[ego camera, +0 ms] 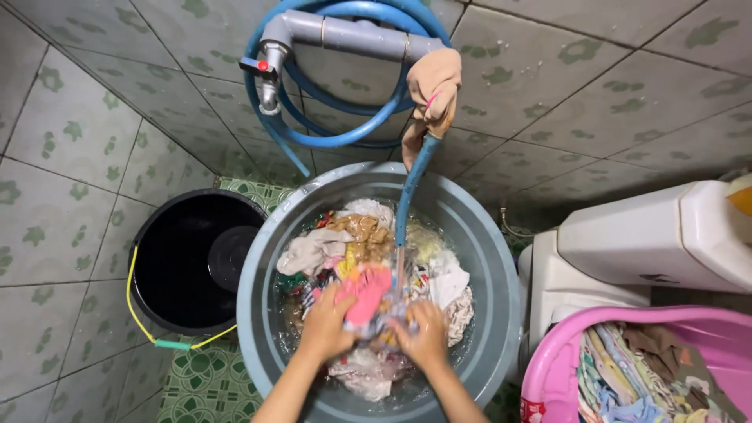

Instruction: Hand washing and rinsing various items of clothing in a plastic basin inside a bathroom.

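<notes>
Two bare hands reach down from the bottom edge into a grey tub, forearms angled inward so they meet over the wet laundry. Left hand point(327, 323) lies palm down, fingers curled around the lower edge of a pink cloth point(365, 294); right hand point(423, 337) sits just beside it, fingers bunched into a pale bluish fabric point(380, 323), so both are gripping cloth, knuckles up, wrists bent. Going left to right: one black bucket point(194, 262), round, smooth plastic, with a thin yellow wire handle and green grip, stands on the green patterned floor point(205, 377) touching the tub's left side. One grey tub point(486, 290), round, wide, matte plastic, holds water and a heap of mixed soaked clothes point(345, 239) in white, tan, yellow and pink, crumpled and soft. One blue hose point(407, 196), glossy rubber, loops on the tiled wall and drops into the tub's middle. One grey pipe tap point(274, 63) with a red lever juts from the wall above; one beige rag point(432, 86) is wrapped at the hose joint. Right of the tub, one white toilet tank point(650, 243), hard and glossy. One pink basin point(705, 329), bottom right, rounded plastic, holds folded-looking dry clothes in stripes and browns. Wall tiles are pale with green leaf marks.
</notes>
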